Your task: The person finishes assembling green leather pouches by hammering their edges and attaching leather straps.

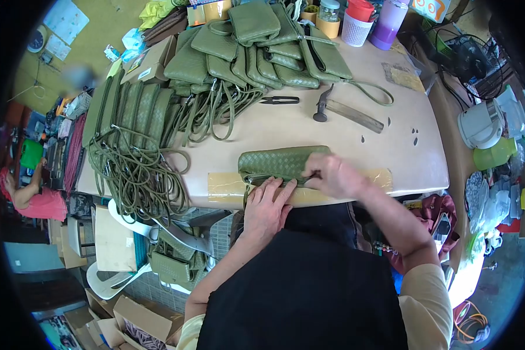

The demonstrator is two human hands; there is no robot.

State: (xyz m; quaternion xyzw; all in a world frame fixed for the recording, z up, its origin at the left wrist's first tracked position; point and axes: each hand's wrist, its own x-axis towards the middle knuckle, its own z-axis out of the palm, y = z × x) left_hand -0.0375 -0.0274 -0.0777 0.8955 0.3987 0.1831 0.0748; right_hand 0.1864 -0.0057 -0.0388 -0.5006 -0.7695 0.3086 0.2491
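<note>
A green woven-pattern pouch (280, 160) lies at the table's near edge, its zipper side toward me. My left hand (265, 207) holds the pouch's near edge, its fingers laid over the zipper side. At the pouch's right end, my right hand (335, 175) is closed, thumb and fingers drawn together by the zipper line. Slight blur and the fingers hide what this hand grips. Under the pouch runs a strip of brown tape (224, 186). Beyond it on the table are a hammer (353, 115) and black-handled pliers (280, 100).
Green pouches (251, 55) are heaped at the back, and more pouches (134, 111) with tangled cord straps (140, 175) fill the left side. Cups and a purple bottle (389, 23) stand at the back right. Another person (38, 195) is at far left.
</note>
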